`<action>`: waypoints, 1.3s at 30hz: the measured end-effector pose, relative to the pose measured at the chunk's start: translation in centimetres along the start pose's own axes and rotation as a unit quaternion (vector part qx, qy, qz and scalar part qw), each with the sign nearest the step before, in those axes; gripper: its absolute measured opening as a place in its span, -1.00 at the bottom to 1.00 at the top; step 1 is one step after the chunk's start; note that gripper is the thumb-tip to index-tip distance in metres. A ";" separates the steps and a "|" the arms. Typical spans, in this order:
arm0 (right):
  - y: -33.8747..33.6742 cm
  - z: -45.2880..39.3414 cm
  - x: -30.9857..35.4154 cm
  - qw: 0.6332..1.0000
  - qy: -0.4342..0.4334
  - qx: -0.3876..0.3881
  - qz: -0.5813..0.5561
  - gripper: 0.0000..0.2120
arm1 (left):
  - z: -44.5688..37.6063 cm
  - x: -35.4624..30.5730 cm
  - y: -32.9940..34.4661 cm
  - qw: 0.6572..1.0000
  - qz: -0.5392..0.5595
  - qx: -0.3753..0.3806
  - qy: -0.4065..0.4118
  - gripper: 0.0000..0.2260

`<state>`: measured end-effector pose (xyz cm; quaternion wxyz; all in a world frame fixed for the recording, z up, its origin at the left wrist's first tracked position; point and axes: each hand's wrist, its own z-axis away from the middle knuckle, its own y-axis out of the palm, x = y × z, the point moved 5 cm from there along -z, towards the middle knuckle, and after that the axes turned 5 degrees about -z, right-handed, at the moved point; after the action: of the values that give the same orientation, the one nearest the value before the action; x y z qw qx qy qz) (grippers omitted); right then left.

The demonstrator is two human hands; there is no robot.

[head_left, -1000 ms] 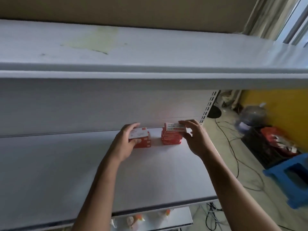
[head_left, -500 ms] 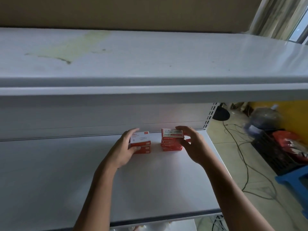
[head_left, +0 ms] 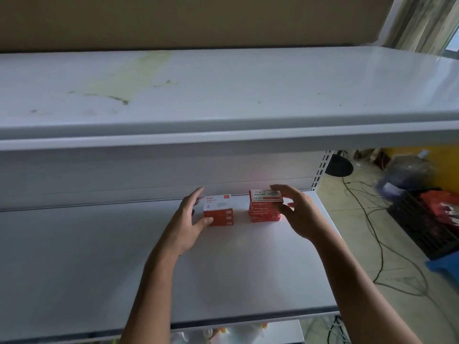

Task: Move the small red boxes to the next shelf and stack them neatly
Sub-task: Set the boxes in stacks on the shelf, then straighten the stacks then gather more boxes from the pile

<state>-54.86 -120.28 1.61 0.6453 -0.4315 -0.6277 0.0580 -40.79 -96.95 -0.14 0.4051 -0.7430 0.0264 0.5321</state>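
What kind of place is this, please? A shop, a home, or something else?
Probably a shop's back room or a storeroom. The white metal shelf has a slotted upright like retail racking, and loose cables and a black crate lie on the floor.

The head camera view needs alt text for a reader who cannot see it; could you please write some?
Two bare hands reach onto a white shelf: the left hand grips the left stack of small red boxes, and the right hand holds the taller right stack beside it. Another white shelf spans above; cables trail across the floor at right.
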 end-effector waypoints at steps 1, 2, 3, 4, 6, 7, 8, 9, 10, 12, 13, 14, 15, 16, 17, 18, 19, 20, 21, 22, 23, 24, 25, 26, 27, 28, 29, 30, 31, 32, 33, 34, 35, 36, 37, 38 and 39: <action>-0.2 0.2 0.1 1.000 0.005 -0.001 0.001 -0.52 | 0.5 0.0 -0.4 1.000 -0.001 -0.005 0.001 -0.38; -0.5 0.7 0.2 1.000 0.010 -0.003 0.005 -0.49 | 1.0 0.0 -0.9 1.000 -0.001 -0.010 0.001 -0.40; -0.8 1.2 0.6 1.000 0.009 -0.009 0.015 -0.46 | 1.5 0.3 -1.4 1.000 0.003 -0.016 0.000 -0.43; -1.2 1.7 1.2 0.999 0.005 -0.020 0.029 -0.45 | 2.1 0.6 -2.1 1.000 0.010 -0.021 -0.002 -0.46; -1.5 2.9 3.3 0.997 -0.021 -0.050 0.055 -0.49 | 3.6 1.5 -3.8 0.999 0.030 -0.033 -0.015 -0.50; -1.2 3.5 4.7 0.995 -0.043 -0.064 0.065 -0.51 | 4.6 1.9 -4.9 0.998 0.040 -0.039 -0.023 -0.52; -0.5 3.9 6.4 0.993 -0.068 -0.071 0.069 -0.52 | 5.6 2.3 -6.0 0.998 0.041 -0.046 -0.028 -0.54; 0.6 4.3 8.1 0.991 -0.092 -0.066 0.067 -0.54 | 6.7 2.8 -7.1 0.997 0.039 -0.055 -0.031 -0.57; 2.2 4.7 10.0 0.990 -0.114 -0.050 0.062 -0.55 | 7.9 3.1 -8.4 0.997 0.033 -0.068 -0.036 -0.58; 5.9 5.3 13.6 0.988 -0.150 -0.010 0.047 -0.57 | 10.2 4.1 -11.5 0.994 0.019 -0.097 -0.053 -0.59; 8.0 5.5 15.5 0.986 -0.164 0.010 0.041 -0.58 | 11.5 4.6 -13.2 0.991 0.007 -0.111 -0.069 -0.58; 10.2 5.8 17.2 0.983 -0.176 0.029 0.036 -0.58 | 12.9 5.0 -15.0 0.989 -0.009 -0.126 -0.081 -0.58; 12.4 6.1 19.0 0.981 -0.186 0.046 0.034 -0.57 | 14.4 5.6 -17.0 0.986 -0.028 -0.142 -0.085 -0.58; 14.6 6.5 20.8 0.978 -0.196 0.060 0.037 -0.57 | 16.0 6.3 -19.2 0.983 -0.047 -0.157 -0.085 -0.59; 16.7 6.9 22.5 0.976 -0.202 0.074 0.040 -0.56 | 17.8 6.9 -21.4 0.979 -0.065 -0.170 -0.090 -0.60; 18.8 7.4 24.2 0.974 -0.205 0.089 0.039 -0.56 | 19.7 7.6 -23.9 0.975 -0.080 -0.185 -0.098 -0.61; 20.7 7.9 26.0 0.971 -0.209 0.105 0.036 -0.56 | 21.6 8.5 -26.4 0.969 -0.092 -0.203 -0.106 -0.61; 22.7 8.4 27.8 0.968 -0.218 0.118 0.034 -0.56 | 23.6 9.3 -28.9 0.962 -0.114 -0.221 -0.112 -0.62; 24.6 9.0 29.6 0.964 -0.230 0.127 0.034 -0.56 | 25.5 10.3 -31.4 0.954 -0.147 -0.239 -0.111 -0.62; 26.6 9.5 31.5 0.961 -0.239 0.136 0.033 -0.56 | 27.3 11.3 -33.7 0.944 -0.182 -0.251 -0.112 -0.63; 28.4 10.0 33.3 0.958 -0.246 0.143 0.030 -0.57 | 28.8 12.2 -35.8 0.936 -0.209 -0.261 -0.113 -0.63; 30.3 10.5 35.1 0.956 -0.252 0.149 0.026 -0.58 | 30.2 12.9 -37.8 0.928 -0.232 -0.269 -0.112 -0.65; 32.2 11.0 36.8 0.953 -0.260 0.153 0.023 -0.58 | 31.6 13.7 -39.4 0.921 -0.252 -0.275 -0.112 -0.66; 33.9 11.5 38.3 0.951 -0.266 0.159 0.019 -0.59 | 32.8 14.3 -40.8 0.915 -0.264 -0.282 -0.115 -0.66; 35.5 11.9 39.7 0.948 -0.270 0.167 0.012 -0.59 | 33.8 14.7 -42.1 0.911 -0.268 -0.288 -0.123 -0.67; 37.1 12.3 40.9 0.945 -0.275 0.176 0.004 -0.60 | 34.8 15.3 -43.2 0.908 -0.269 -0.294 -0.128 -0.66; 38.6 12.8 42.1 0.942 -0.279 0.185 -0.002 -0.60 | 35.9 15.9 -44.3 0.907 -0.268 -0.298 -0.132 -0.67; 40.0 13.3 43.1 0.940 -0.281 0.194 -0.007 -0.61 | 36.8 16.5 -45.3 0.907 -0.264 -0.300 -0.136 -0.67; 41.4 13.6 44.2 0.937 -0.285 0.201 -0.013 -0.62 | 37.6 17.2 -46.2 0.907 -0.256 -0.304 -0.142 -0.67; 42.8 13.8 45.1 0.934 -0.290 0.208 -0.017 -0.62 | 38.4 17.9 -47.1 0.907 -0.245 -0.310 -0.149 -0.67; 44.2 13.9 46.1 0.931 -0.295 0.217 -0.019 -0.63 | 39.1 18.6 -47.9 0.906 -0.233 -0.315 -0.158 -0.68; 45.7 13.9 47.0 0.928 -0.297 0.224 -0.021 -0.64 | 39.7 19.5 -48.6 0.905 -0.223 -0.321 -0.165 -0.67; 47.1 13.9 47.9 0.926 -0.298 0.232 -0.022 -0.64 | 40.1 20.4 -49.4 0.905 -0.215 -0.327 -0.169 -0.67; 48.7 13.7 48.7 0.923 -0.299 0.240 -0.025 -0.64 | 40.5 21.4 -50.2 0.904 -0.205 -0.331 -0.174 -0.67; 50.3 13.6 49.6 0.921 -0.299 0.247 -0.028 -0.65 | 40.8 22.5 -51.2 0.905 -0.196 -0.334 -0.176 -0.66; 51.9 13.4 50.6 0.919 -0.299 0.254 -0.033 -0.65 | 41.0 23.5 -52.2 0.905 -0.188 -0.335 -0.181 -0.66; 53.6 13.2 51.7 0.917 -0.299 0.261 -0.038 -0.65 | 41.2 24.7 -53.3 0.906 -0.182 -0.334 -0.186 -0.65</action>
<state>-30.57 -48.72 4.99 0.5194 -0.1857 -0.7697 0.3214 -36.75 -25.57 6.03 0.2211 -0.7140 -0.3645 0.5554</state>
